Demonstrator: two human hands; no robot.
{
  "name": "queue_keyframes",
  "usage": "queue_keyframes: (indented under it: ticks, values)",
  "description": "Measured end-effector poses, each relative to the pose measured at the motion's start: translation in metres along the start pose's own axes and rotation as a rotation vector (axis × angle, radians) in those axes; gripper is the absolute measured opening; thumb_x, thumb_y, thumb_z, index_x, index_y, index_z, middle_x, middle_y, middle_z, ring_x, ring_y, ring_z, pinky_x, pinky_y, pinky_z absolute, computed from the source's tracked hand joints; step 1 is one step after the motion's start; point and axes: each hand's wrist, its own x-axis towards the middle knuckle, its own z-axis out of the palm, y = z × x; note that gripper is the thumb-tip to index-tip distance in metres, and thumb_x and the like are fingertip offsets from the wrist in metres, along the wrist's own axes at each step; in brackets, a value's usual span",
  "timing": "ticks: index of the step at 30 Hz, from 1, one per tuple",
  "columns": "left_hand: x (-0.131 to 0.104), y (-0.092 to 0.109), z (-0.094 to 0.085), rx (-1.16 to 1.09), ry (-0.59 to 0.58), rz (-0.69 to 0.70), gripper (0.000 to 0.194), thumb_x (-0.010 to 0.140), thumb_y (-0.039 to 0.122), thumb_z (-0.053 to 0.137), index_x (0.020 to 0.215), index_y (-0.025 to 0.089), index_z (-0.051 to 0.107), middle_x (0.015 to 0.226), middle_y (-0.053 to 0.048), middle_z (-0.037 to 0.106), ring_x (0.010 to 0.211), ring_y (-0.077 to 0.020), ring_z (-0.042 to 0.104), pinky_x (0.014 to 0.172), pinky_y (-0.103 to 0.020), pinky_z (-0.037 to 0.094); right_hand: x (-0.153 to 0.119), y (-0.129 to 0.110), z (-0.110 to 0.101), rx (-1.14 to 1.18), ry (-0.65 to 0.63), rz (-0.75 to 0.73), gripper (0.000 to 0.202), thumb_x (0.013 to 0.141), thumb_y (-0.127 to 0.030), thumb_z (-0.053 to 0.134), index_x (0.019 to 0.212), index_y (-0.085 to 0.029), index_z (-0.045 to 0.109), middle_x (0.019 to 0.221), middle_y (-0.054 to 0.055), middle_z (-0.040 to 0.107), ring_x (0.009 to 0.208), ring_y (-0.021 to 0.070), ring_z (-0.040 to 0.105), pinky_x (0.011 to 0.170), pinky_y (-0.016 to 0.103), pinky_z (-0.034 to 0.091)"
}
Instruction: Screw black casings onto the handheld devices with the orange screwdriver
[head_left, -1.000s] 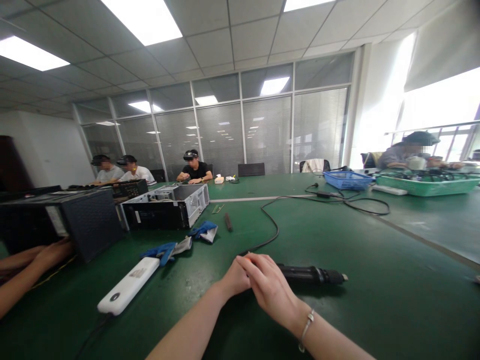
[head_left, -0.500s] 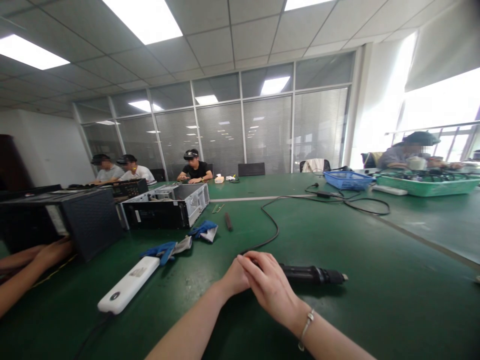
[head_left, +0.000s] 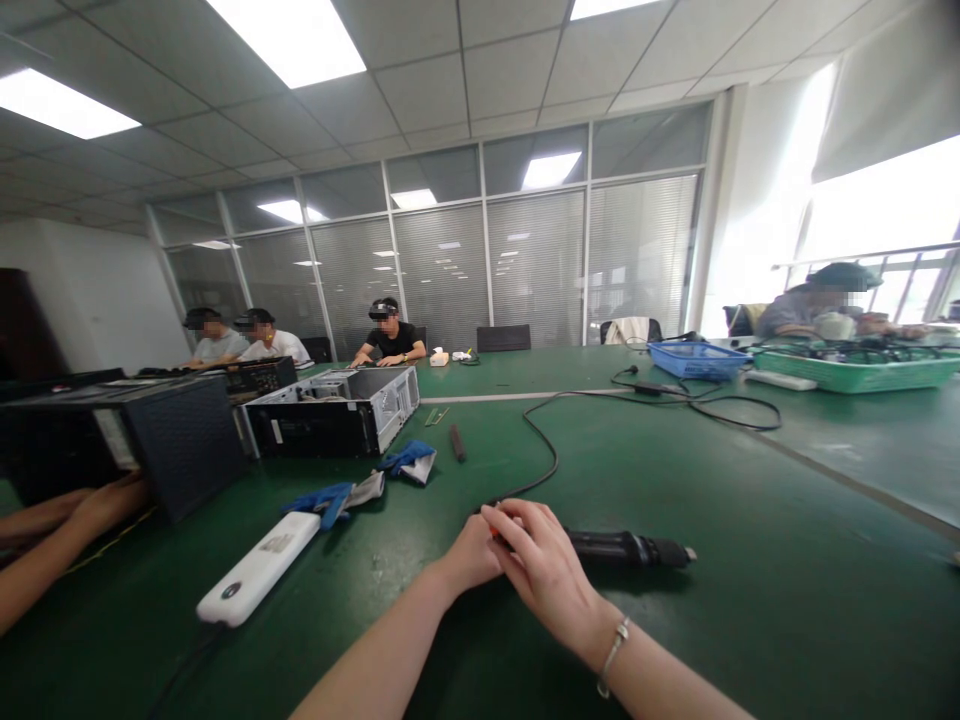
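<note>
My left hand [head_left: 471, 552] is closed near the table's front, its fingers mostly hidden behind my right hand [head_left: 536, 560]. The right hand's fingers are bent over the left, and a small orange-red spot shows between them; what they hold I cannot make out. A black electric screwdriver [head_left: 626, 548] lies on the green table [head_left: 750, 560], its tip pointing right and its rear end hidden behind my right hand. From behind the hands a black cable [head_left: 555, 450] runs back across the table.
Blue-grey gloves [head_left: 334, 500] and a white power strip [head_left: 259, 570] lie left. Behind them stand an open computer case [head_left: 322, 425] and a dark case [head_left: 187, 440] with another person's arms. Blue [head_left: 697, 362] and green baskets [head_left: 855, 375] are back right.
My right hand's fingers have shifted slightly, and an orange-red spot now shows between the hands. The screwdriver has stayed in place. The seated person in black has lowered a hand.
</note>
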Motion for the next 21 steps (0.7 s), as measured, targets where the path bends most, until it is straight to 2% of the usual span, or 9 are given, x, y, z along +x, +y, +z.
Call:
queue_keyframes:
  ticks: [4, 8, 11, 15, 18, 21]
  values:
    - [0.0001, 0.0018, -0.0010, 0.026, -0.012, -0.021, 0.028, 0.073, 0.012, 0.062, 0.101, 0.012, 0.066, 0.094, -0.006, 0.071, 0.088, -0.0212, 0.065, 0.081, -0.027, 0.052, 0.0004, 0.0022, 0.0004, 0.000, 0.041, 0.011, 0.047, 0.091, -0.008, 0.042, 0.134, -0.024, 0.048, 0.105, 0.011, 0.060, 0.094, 0.0210, 0.058, 0.078, 0.038, 0.054]
    - [0.0005, 0.0017, 0.0000, 0.047, -0.004, -0.042, 0.026, 0.075, 0.010, 0.059, 0.100, 0.012, 0.066, 0.096, -0.007, 0.070, 0.089, -0.0213, 0.065, 0.079, -0.027, 0.053, 0.0018, -0.0030, -0.0031, 0.039, 0.003, -0.043, 0.057, 0.088, -0.003, 0.037, 0.141, -0.023, 0.039, 0.113, 0.013, 0.059, 0.100, 0.0218, 0.058, 0.082, 0.039, 0.054]
    - [0.0005, 0.0030, -0.0002, 0.047, 0.016, -0.023, 0.025, 0.078, 0.010, 0.056, 0.101, 0.012, 0.066, 0.102, -0.006, 0.069, 0.092, -0.0212, 0.064, 0.082, -0.026, 0.052, 0.0027, -0.0059, -0.0045, 0.045, -0.021, -0.068, 0.055, 0.089, -0.006, 0.039, 0.141, -0.022, 0.038, 0.117, 0.014, 0.058, 0.103, 0.0228, 0.057, 0.085, 0.041, 0.053]
    - [0.0001, 0.0027, -0.0002, 0.019, 0.005, -0.013, 0.026, 0.077, 0.013, 0.060, 0.102, 0.013, 0.066, 0.102, -0.005, 0.069, 0.092, -0.0206, 0.064, 0.082, -0.025, 0.051, 0.0019, -0.0019, -0.0026, 0.003, 0.011, 0.002, 0.046, 0.091, -0.015, 0.047, 0.135, -0.024, 0.046, 0.112, 0.012, 0.058, 0.097, 0.0220, 0.058, 0.081, 0.040, 0.054]
    - [-0.0002, -0.0003, 0.0008, 0.014, -0.019, -0.014, 0.030, 0.075, 0.011, 0.061, 0.104, 0.013, 0.065, 0.103, -0.006, 0.069, 0.091, -0.0203, 0.065, 0.081, -0.025, 0.052, 0.0002, 0.0015, -0.0012, -0.005, 0.024, -0.005, 0.049, 0.091, -0.009, 0.042, 0.137, -0.026, 0.044, 0.107, 0.011, 0.059, 0.093, 0.0207, 0.059, 0.077, 0.038, 0.055]
    - [-0.0004, -0.0021, 0.0013, 0.027, -0.018, -0.028, 0.026, 0.075, 0.009, 0.059, 0.100, 0.011, 0.065, 0.099, -0.007, 0.069, 0.088, -0.0204, 0.065, 0.076, -0.025, 0.052, -0.0009, 0.0001, -0.0013, 0.011, -0.003, -0.049, 0.056, 0.089, -0.004, 0.037, 0.142, -0.025, 0.038, 0.113, 0.012, 0.059, 0.098, 0.0212, 0.058, 0.081, 0.039, 0.055]
